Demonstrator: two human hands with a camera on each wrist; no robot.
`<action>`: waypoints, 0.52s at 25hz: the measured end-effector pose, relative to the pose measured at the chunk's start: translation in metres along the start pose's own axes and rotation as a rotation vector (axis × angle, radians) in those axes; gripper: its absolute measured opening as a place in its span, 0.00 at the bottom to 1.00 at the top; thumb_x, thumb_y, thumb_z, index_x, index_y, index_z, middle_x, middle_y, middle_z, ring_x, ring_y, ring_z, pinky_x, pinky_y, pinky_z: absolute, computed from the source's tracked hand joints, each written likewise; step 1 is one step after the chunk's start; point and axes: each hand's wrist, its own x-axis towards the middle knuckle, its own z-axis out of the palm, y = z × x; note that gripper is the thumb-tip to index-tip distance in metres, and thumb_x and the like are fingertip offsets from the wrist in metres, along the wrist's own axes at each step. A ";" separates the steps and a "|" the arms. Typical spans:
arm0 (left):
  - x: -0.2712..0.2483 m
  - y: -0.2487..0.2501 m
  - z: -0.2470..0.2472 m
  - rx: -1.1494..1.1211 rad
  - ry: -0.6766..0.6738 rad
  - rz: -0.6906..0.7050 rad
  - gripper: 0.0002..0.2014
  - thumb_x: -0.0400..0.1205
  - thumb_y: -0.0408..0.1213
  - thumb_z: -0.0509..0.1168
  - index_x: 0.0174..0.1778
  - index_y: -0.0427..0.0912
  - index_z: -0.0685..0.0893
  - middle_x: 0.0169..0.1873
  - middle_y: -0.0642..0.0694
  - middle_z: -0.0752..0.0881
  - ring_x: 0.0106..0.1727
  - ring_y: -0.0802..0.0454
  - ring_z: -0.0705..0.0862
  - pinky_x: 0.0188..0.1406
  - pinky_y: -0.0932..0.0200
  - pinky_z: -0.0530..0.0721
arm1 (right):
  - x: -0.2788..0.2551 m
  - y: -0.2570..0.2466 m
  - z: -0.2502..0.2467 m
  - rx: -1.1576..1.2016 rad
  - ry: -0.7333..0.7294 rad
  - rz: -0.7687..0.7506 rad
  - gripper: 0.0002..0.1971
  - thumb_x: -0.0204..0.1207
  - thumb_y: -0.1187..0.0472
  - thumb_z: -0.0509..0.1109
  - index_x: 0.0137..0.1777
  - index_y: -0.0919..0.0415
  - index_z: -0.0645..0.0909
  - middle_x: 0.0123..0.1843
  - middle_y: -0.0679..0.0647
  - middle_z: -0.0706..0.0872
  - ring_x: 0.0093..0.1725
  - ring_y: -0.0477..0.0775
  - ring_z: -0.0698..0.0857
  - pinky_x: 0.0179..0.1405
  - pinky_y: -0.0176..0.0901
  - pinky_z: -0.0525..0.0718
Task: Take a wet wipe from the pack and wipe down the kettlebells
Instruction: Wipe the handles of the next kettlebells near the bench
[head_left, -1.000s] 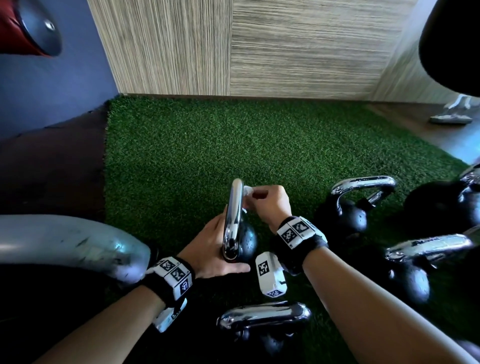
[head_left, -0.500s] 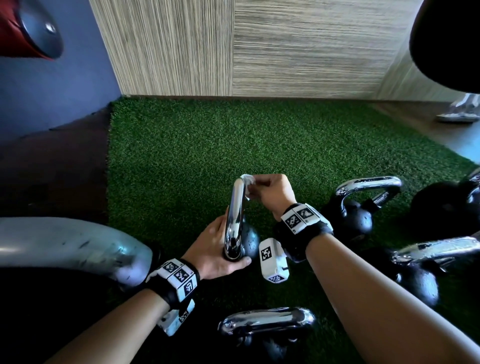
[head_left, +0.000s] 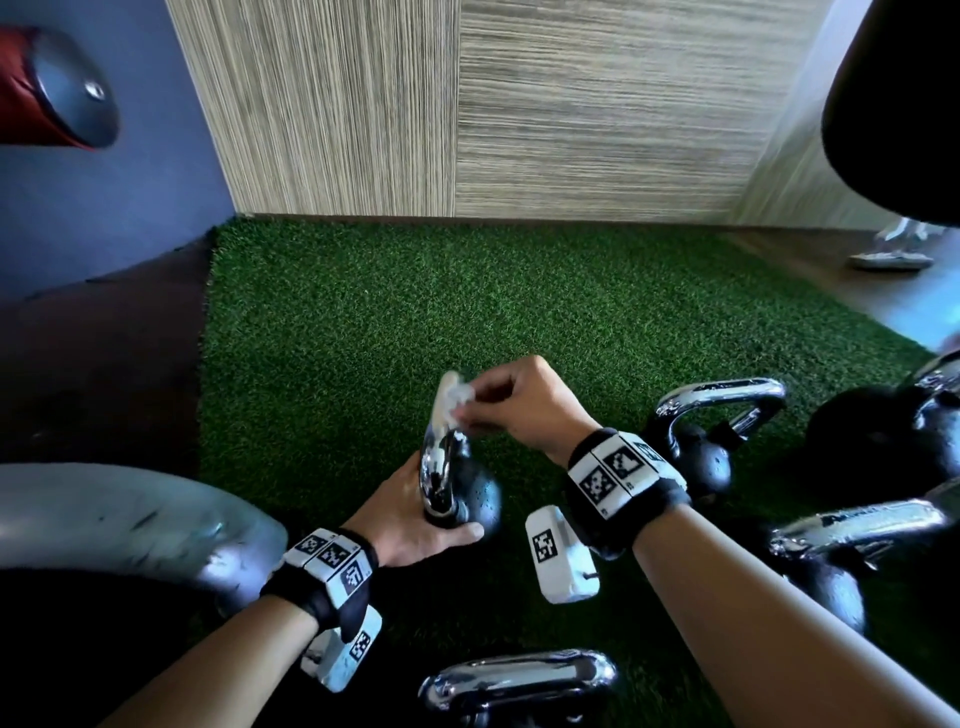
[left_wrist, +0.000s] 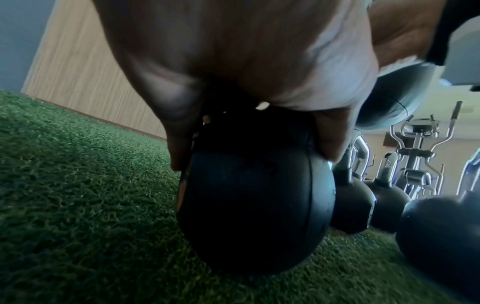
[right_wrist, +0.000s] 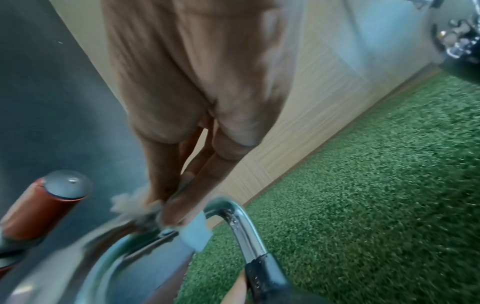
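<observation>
Right hand (head_left: 524, 402) slid its wet wipe (head_left: 454, 397) further up the chrome handle (head_left: 435, 457), pinched in fingertips; left hand (head_left: 410, 512) wraps the kettlebell (head_left: 475, 501) base.

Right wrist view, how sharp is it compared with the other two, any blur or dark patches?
Right wrist view: motion smear over the right hand, wet wipe and chrome handle. Left wrist view: steadier, but the kettlebell under the left hand is deep in shadow. Head view: sharpest in the centre, edges bent and blurred.
</observation>
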 end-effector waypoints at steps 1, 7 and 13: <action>0.000 0.001 -0.003 -0.023 -0.004 0.011 0.41 0.65 0.57 0.84 0.73 0.58 0.76 0.60 0.70 0.83 0.59 0.85 0.78 0.66 0.81 0.72 | -0.006 -0.005 0.002 -0.018 -0.075 -0.012 0.08 0.66 0.63 0.86 0.40 0.52 0.91 0.49 0.62 0.94 0.48 0.63 0.93 0.57 0.66 0.91; -0.004 0.001 -0.011 -0.002 -0.021 0.002 0.36 0.68 0.58 0.82 0.71 0.66 0.74 0.66 0.69 0.80 0.64 0.76 0.76 0.70 0.73 0.70 | -0.014 -0.019 0.013 -0.060 -0.125 -0.028 0.11 0.58 0.59 0.90 0.36 0.50 0.91 0.43 0.57 0.94 0.48 0.66 0.93 0.53 0.71 0.90; -0.001 -0.001 -0.016 -0.067 -0.075 0.003 0.35 0.71 0.51 0.83 0.74 0.62 0.77 0.68 0.72 0.79 0.67 0.84 0.74 0.73 0.78 0.68 | -0.029 -0.017 0.024 -0.103 -0.220 -0.035 0.12 0.58 0.69 0.90 0.39 0.63 0.91 0.41 0.59 0.95 0.46 0.64 0.94 0.53 0.64 0.92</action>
